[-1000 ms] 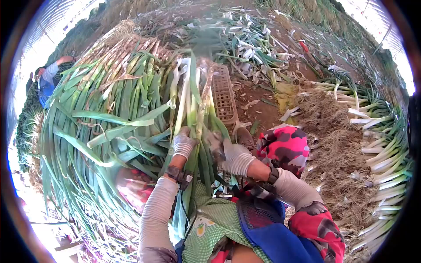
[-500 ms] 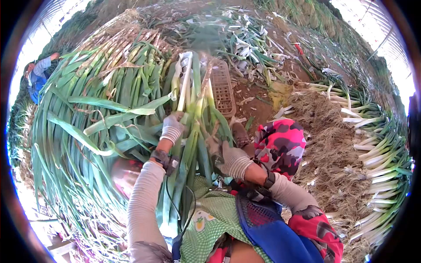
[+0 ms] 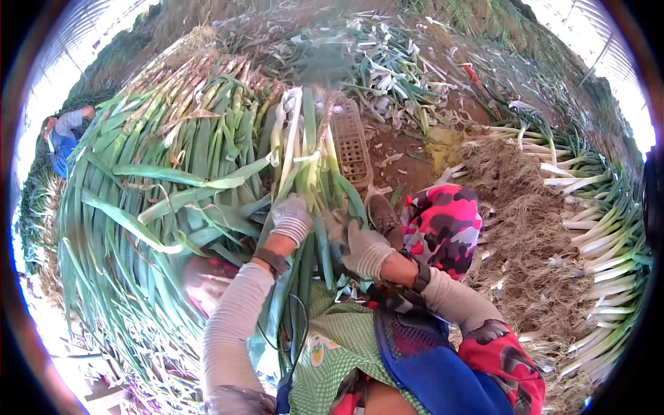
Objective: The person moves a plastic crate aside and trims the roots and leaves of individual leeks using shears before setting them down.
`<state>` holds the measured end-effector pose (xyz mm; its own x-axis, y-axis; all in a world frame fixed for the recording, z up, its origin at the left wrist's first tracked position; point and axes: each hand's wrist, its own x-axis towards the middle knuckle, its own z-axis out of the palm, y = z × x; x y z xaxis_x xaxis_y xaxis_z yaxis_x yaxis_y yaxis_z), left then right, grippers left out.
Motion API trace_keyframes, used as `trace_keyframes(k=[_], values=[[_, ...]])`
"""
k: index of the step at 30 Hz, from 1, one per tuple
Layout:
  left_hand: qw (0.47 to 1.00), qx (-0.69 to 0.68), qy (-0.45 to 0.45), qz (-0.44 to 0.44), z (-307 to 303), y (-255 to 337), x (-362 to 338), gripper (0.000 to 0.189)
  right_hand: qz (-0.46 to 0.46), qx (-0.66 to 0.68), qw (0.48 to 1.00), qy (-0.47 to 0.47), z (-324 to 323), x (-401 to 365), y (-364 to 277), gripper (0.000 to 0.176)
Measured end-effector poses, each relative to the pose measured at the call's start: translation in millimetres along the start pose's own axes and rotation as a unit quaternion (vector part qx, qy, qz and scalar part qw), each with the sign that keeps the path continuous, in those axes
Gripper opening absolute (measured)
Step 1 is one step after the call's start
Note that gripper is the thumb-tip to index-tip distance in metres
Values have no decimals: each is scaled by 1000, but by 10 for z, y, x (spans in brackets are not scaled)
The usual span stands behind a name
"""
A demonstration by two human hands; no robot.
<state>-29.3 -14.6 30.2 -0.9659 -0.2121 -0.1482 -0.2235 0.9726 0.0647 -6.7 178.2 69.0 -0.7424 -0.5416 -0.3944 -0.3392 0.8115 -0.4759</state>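
Note:
In the middle of the head view, several leeks (image 3: 318,162) lie with white stems pointing away from me and green leaves reaching toward my lap. My left hand (image 3: 292,214), in a pale glove, is closed over the leaves just below the stems. To its right, my right hand (image 3: 365,249), also gloved, has its fingers curled round leek leaves; its fingertips are partly hidden among them. One white leek stem (image 3: 292,131) lies left of the brown-stained stalk.
A large pile of leeks (image 3: 173,138) spreads on the left. A plastic crate (image 3: 351,142) stands behind the stalks. Rooted leeks (image 3: 532,207) line the right side. Trimmed leaves (image 3: 387,66) litter the soil at the back. Another person (image 3: 63,142) bends at the far left.
My left hand has moved right, from the pile's edge onto the middle leeks. My right hand stays in nearly the same place. The view has shifted slightly.

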Motion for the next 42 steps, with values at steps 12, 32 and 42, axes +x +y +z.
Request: trace_keyframes(k=[12, 32, 42], values=[[982, -58, -124, -129, -123, 433, 485, 44, 106, 80, 989, 62, -650, 1354, 136, 55], [797, -589, -121, -57, -1, -535, -190, 39, -4, 22, 999, 37, -482, 396, -117, 54], [749, -650, -85, -98, 98, -425, -641, 44, 60, 72, 994, 63, -403, 619, -131, 58]])
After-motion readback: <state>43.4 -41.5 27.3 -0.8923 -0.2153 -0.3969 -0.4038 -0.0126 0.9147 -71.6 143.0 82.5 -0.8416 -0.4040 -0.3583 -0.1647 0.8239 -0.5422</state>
